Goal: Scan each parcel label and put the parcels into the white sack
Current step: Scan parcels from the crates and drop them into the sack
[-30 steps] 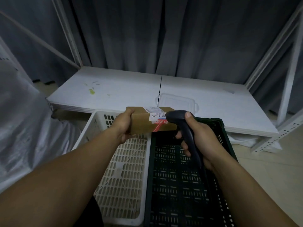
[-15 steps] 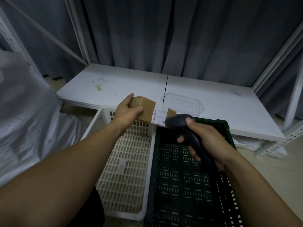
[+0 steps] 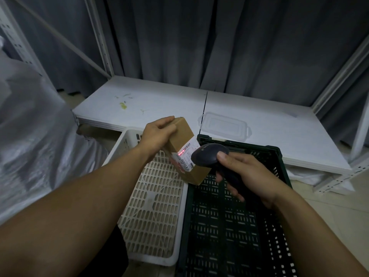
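Though handheld, parcel (image 3: 184, 136) beside scanner (image 3: 207, 156).

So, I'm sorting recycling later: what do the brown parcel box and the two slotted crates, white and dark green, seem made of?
The brown parcel box: likely matte cardboard, judging by folded edges and kraft colour, with a paper label. The white slotted crate and dark green slotted crate: probably rigid moulded plastic, given uniform slots and smooth rims.

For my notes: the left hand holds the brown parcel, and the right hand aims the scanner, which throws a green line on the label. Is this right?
No: the head view shows the line on the label is red, not green. The left hand holds the brown parcel and the right hand aims the scanner.
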